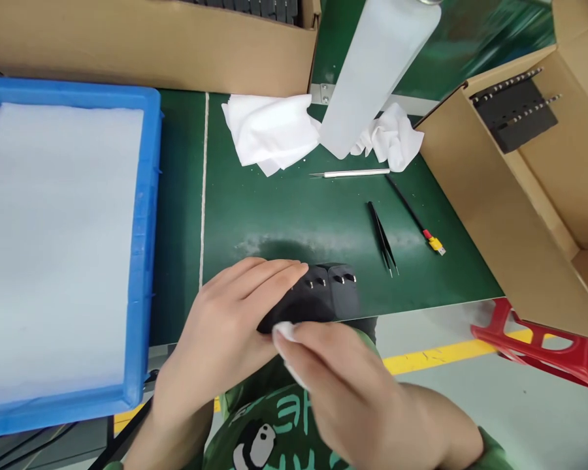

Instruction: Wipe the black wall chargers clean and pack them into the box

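A row of black power adapters (343,295) with metal prongs facing up sits at the front edge of the green table. My left hand (235,313) is closed over the row's left part, its fingers across the top and hiding that end. My right hand (343,385), slightly blurred, pinches a small white cloth (287,331) whose tip shows at the fingertips. This cloth is close to the adapters' near side; whether it touches them I cannot tell.
Black tweezers (383,240), a white-handled pointed tool (355,173) and a USB cable piece (419,222) lie beyond. White cloths (274,130) and a white bottle (377,72) stand behind. A blue tray (144,215) is left, an open cardboard box (500,202) right, a red stool (568,352) below.
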A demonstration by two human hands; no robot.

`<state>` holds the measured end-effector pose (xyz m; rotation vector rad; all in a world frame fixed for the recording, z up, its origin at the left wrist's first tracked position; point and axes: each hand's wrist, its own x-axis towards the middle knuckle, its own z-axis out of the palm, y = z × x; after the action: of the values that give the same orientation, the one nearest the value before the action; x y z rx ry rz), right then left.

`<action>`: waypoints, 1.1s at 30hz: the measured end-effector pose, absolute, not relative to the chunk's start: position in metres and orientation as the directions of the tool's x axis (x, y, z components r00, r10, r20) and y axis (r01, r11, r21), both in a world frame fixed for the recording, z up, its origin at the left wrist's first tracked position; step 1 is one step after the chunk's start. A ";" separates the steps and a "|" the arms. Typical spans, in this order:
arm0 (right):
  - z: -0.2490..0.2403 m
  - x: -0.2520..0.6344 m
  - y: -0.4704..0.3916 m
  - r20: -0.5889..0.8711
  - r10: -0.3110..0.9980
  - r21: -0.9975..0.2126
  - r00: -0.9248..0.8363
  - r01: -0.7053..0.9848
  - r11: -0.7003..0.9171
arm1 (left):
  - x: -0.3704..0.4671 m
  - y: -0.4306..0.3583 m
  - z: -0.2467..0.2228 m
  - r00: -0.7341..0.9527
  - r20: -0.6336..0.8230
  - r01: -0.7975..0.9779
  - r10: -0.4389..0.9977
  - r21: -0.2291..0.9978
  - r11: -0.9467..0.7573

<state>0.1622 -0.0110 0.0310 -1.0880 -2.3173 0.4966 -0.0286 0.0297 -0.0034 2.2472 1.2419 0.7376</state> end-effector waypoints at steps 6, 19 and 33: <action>0.018 0.187 -0.023 0.317 0.889 -0.309 -0.330 0.850 0.426 | -0.026 0.031 -0.005 0.451 0.262 0.579 0.853 0.642 -0.504; 0.014 0.153 -0.009 0.421 0.717 -0.465 -0.555 0.546 0.697 | -0.027 0.029 -0.001 0.455 0.236 0.603 0.859 0.628 -0.492; 0.013 0.149 -0.012 0.415 0.751 -0.170 -0.514 0.767 0.619 | -0.025 0.029 -0.003 0.436 0.239 0.602 0.868 0.639 -0.478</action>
<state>0.1491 -0.0119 0.0129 -1.2003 -2.3934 -0.0484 -0.0254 0.0292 -0.0034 2.2276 1.2382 0.7648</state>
